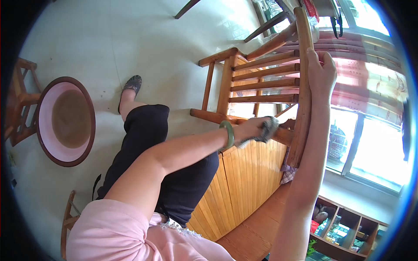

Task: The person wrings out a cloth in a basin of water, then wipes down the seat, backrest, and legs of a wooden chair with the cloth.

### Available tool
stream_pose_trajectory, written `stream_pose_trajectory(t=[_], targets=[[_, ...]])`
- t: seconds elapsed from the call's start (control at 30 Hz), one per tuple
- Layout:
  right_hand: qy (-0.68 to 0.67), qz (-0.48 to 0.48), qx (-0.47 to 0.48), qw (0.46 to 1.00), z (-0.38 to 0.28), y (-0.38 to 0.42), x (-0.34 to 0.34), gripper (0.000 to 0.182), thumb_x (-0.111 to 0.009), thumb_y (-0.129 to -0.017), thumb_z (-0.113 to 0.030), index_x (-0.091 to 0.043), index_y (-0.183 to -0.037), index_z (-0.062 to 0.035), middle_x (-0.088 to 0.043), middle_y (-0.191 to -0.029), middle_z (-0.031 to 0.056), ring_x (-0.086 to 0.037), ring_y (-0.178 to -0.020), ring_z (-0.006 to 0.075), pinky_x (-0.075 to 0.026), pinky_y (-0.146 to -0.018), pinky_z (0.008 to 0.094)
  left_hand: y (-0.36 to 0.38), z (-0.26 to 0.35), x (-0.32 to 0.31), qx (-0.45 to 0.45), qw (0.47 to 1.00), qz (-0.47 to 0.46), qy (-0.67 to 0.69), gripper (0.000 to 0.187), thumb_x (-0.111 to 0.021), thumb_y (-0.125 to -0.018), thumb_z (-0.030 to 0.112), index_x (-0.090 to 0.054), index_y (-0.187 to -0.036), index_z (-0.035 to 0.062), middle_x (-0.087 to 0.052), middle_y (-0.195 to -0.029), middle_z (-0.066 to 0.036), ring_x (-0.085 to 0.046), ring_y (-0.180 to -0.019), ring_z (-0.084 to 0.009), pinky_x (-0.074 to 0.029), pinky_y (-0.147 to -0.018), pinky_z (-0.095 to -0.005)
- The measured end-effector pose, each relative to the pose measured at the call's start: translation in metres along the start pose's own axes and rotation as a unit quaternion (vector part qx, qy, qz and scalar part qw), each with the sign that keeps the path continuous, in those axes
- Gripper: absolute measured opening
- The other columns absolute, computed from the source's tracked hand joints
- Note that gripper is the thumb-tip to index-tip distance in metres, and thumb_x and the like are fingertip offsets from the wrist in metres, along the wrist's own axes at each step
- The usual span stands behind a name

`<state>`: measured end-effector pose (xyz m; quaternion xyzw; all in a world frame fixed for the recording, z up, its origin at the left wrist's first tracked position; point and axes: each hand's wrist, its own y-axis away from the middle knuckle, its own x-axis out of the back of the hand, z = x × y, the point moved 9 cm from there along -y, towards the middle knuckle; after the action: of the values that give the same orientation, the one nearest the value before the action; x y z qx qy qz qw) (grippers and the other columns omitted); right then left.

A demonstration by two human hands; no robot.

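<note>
Head-camera view, looking steeply down: a person's left hand [257, 129], a green bangle [227, 135] at the wrist, is closed on a dark scrubbing pad [268, 128], pressing it against the seat rail of a wooden chair [244, 182]. The fingers curl round the pad, which sits where the slatted seat meets the chair's back post.

The right hand [321, 71] is wrapped round that back post higher up, fingers folded over the edge of the timber, arm stretched along it. The post runs long and nearly upright in the frame, from the seat toward the top edge, with the back's horizontal slats branching off to its left. The seat's planks run from the pad down toward the wearer's body.

Beyond the grip, the person's pink top and dark trousers fill the lower middle, one foot in a patterned shoe [132, 83] planted on the pale floor [130, 39]. A pink basin [66, 120] of cloudy water rests on a wooden stool at left. A bright window [370, 152] with a pink curtain [370, 82] is at right, above shelving.
</note>
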<state>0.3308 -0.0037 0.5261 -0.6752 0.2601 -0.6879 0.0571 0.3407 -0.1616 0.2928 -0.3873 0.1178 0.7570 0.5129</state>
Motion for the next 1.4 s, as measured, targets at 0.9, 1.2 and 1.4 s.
stream_pose_trajectory(t=[0.9,1.2,1.4], targets=[[-0.237,0.022,-0.135,0.962,0.013,0.012,0.007,0.051,-0.037,-0.09,-0.047,-0.057,-0.078,-0.0012,-0.054,-0.069,0.0063,-0.05,-0.064,0.0149,-0.041,-0.06,0.0293,-0.129,0.162,0.105,-0.436,0.772,0.301,-0.352,0.036,-0.043,-0.081,-0.001,-0.047,-0.116,0.0014,-0.054,-0.113,-0.012,-0.048,-0.109,-0.0231,-0.027,-0.103,-0.0351],[-0.13,0.013,-0.088,0.987,0.005,0.005,0.004,0.044,-0.041,-0.09,-0.039,-0.058,-0.075,-0.0014,-0.054,-0.07,0.0077,-0.049,-0.069,0.0165,-0.04,-0.066,0.0305,-0.12,0.174,0.117,-0.326,0.715,0.201,-0.586,0.031,-0.049,-0.077,0.009,-0.052,-0.108,0.0018,-0.058,-0.102,-0.019,-0.056,-0.093,-0.0309,-0.044,-0.082,-0.0379],[-0.115,0.011,-0.08,0.99,0.006,0.001,0.002,0.045,-0.043,-0.09,-0.04,-0.058,-0.076,-0.0008,-0.054,-0.074,0.0085,-0.049,-0.07,0.0178,-0.04,-0.067,0.0315,-0.079,0.11,0.147,-0.208,0.896,0.304,-0.247,0.041,-0.043,-0.088,0.036,-0.057,-0.105,0.0012,-0.057,-0.102,-0.024,-0.048,-0.106,-0.0375,-0.034,-0.095,-0.0403]])
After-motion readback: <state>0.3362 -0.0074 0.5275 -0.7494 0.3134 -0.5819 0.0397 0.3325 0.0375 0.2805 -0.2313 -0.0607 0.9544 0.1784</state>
